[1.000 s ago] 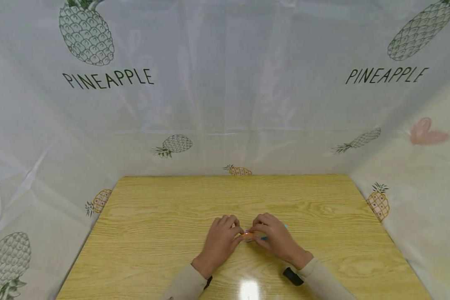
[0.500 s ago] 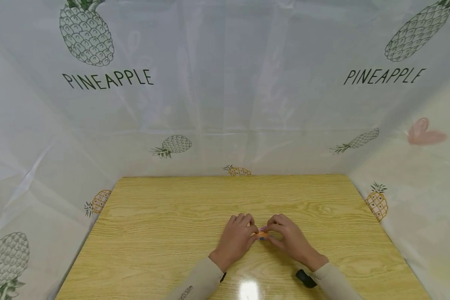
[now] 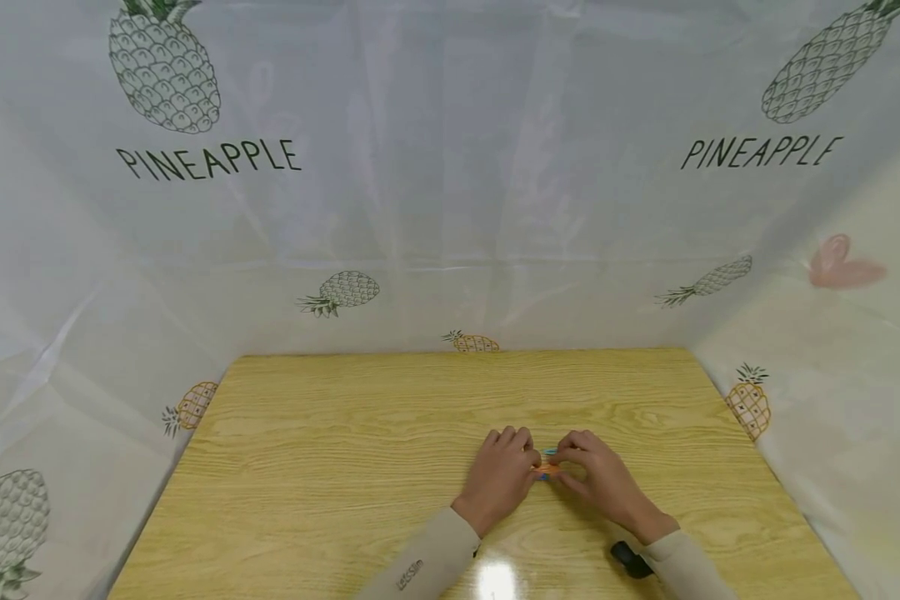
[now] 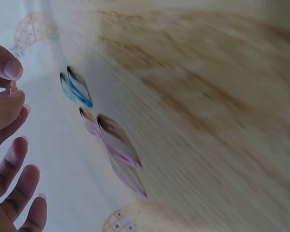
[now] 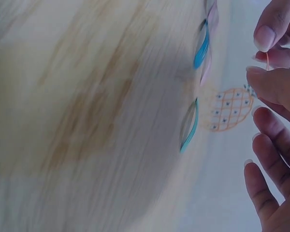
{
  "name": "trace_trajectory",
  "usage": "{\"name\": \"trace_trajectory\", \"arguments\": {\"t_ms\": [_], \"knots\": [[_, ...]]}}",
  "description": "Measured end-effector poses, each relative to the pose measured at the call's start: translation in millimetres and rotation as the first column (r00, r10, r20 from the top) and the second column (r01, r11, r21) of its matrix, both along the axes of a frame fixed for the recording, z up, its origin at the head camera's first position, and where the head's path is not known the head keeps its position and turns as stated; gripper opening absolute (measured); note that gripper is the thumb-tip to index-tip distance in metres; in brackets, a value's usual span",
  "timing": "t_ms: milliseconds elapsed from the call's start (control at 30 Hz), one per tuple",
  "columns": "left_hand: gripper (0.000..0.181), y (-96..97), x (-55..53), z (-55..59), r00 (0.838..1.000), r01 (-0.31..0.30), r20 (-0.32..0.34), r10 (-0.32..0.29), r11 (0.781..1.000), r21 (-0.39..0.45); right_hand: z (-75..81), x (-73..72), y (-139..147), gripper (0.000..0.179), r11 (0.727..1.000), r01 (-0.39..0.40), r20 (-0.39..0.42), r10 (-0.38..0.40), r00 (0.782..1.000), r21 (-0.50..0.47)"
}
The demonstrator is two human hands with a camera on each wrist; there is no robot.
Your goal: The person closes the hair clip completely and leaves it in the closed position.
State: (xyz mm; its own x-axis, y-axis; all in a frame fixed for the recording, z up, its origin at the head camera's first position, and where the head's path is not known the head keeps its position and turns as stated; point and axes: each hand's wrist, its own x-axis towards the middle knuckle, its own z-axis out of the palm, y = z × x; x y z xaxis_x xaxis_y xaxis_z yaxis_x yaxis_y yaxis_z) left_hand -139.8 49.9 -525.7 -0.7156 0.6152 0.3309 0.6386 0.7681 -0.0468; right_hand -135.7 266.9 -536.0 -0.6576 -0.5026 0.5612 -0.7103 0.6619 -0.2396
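Note:
An orange rubber band (image 3: 549, 470) is stretched between my two hands, low over the table. My left hand (image 3: 497, 477) pinches its left end between thumb and forefinger. On the other side, my right hand (image 3: 598, 478) pinches the band (image 5: 268, 61) with thumb and forefinger, its other fingers loosely bent. Beyond the hands, thin loops lie on the table: a blue rubber band (image 4: 80, 93), a teal one (image 5: 191, 129), and pink ones (image 4: 117, 147). The fingers hide most of the orange band.
The wooden table (image 3: 360, 417) reaches back to a white curtain (image 3: 450, 208) printed with pineapples, which also hangs at both sides. A black wrist strap piece (image 3: 630, 560) shows beside my right sleeve. Light glares on the table near its front.
Both hands have shifted to the right along the table, staying close together with the orange rubber band between them. Teal now shows between the hands where pink showed before.

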Motion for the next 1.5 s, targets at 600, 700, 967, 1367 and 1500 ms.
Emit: {"name": "trace_trajectory", "arguments": {"t_ms": [600, 700, 967, 1367, 1500], "knots": [[0.012, 37.1, -8.5, -6.3, 0.997, -0.024, 0.066, 0.032, 0.993, -0.116, -9.1, -0.6, 23, 0.034, 0.999, 0.029, 0.046, -0.03, 0.999, 0.018], [0.012, 41.1, -9.8, -8.7, 0.996, -0.033, 0.076, 0.044, 0.991, -0.133, -10.1, -0.7, 26, 0.034, 0.999, 0.029, 0.075, -0.03, 0.997, 0.013], [0.014, 48.2, -13.3, -12.5, 0.993, -0.046, 0.103, 0.061, 0.988, -0.146, -12.8, -0.5, 26, 0.032, 0.995, 0.066, 0.126, -0.075, 0.989, 0.071], [0.012, 51.7, -15.7, -12.7, 0.99, -0.055, 0.122, 0.074, 0.987, -0.148, -10.0, -1.7, 25, 0.024, 0.989, 0.103, 0.197, -0.122, 0.973, 0.105], [0.012, 53.3, -15.7, -13.6, 0.989, -0.057, 0.128, 0.076, 0.987, -0.151, -8.3, -1.1, 27, 0.02, 0.989, 0.1, 0.237, -0.123, 0.964, 0.109]]}}
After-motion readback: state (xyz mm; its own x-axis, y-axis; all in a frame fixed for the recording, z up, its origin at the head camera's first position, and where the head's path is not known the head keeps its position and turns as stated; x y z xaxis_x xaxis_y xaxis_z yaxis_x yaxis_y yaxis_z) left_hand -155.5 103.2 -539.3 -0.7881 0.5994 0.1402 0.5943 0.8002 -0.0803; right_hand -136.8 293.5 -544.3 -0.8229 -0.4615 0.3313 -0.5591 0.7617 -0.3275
